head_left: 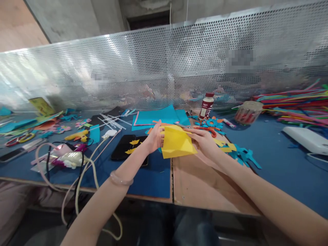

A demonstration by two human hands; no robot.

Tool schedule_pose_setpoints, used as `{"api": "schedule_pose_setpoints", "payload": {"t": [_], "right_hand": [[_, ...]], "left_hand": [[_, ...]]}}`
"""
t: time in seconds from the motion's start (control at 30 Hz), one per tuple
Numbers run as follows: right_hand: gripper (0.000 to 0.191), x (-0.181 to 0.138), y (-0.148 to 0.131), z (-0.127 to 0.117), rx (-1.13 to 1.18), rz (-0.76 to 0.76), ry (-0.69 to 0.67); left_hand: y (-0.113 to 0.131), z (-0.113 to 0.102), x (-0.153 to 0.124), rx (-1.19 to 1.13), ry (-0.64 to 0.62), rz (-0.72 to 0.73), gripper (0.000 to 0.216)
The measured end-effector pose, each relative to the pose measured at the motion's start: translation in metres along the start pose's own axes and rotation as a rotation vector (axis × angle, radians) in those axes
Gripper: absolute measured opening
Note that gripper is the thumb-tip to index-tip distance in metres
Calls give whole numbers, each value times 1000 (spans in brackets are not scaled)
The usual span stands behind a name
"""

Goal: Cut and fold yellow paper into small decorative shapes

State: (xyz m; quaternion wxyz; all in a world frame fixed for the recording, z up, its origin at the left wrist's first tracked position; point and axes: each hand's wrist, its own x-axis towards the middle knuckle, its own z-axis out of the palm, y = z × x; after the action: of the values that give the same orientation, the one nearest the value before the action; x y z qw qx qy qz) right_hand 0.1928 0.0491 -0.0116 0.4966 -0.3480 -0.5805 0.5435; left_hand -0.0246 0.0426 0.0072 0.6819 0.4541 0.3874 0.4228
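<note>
1. Pinching a yellow paper sheet's [178, 143] right side, the right hand [204, 140] is almost closed; the left hand [153, 139] half-curls at its left edge, grip partly hidden, above the table [159, 186], short of its far edge.
2. It should handle light, floppy, easily creased; opposite edges suit gentle holding.
3. Beyond lie flat turquoise paper [155, 117] and a cylindrical, red-capped bottle [206, 106].

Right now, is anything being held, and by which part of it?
A yellow sheet: the right hand holds it near its upper right corner; the left hand is at its left edge, grip partly hidden.
</note>
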Motion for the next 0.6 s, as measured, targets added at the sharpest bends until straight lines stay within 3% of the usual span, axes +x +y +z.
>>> {"api": "schedule_pose_setpoints", "payload": {"t": [0.17, 0.27, 0.43, 0.6], "right_hand": [[28, 3, 5, -5, -96, -49, -30], [29, 3, 4, -8, -224, -69, -18], [37, -1, -9, -8, -238, -49, -77], [38, -3, -18, -2, -542, -97, -100]], "left_hand": [[0, 4, -4, 70, -56, -47, 53], [-3, 1, -2, 146, -16, 50, 50], [-9, -1, 0, 366, 43, 202, 51], [-12, 4, -1, 595, -2, 311, 50]]}}
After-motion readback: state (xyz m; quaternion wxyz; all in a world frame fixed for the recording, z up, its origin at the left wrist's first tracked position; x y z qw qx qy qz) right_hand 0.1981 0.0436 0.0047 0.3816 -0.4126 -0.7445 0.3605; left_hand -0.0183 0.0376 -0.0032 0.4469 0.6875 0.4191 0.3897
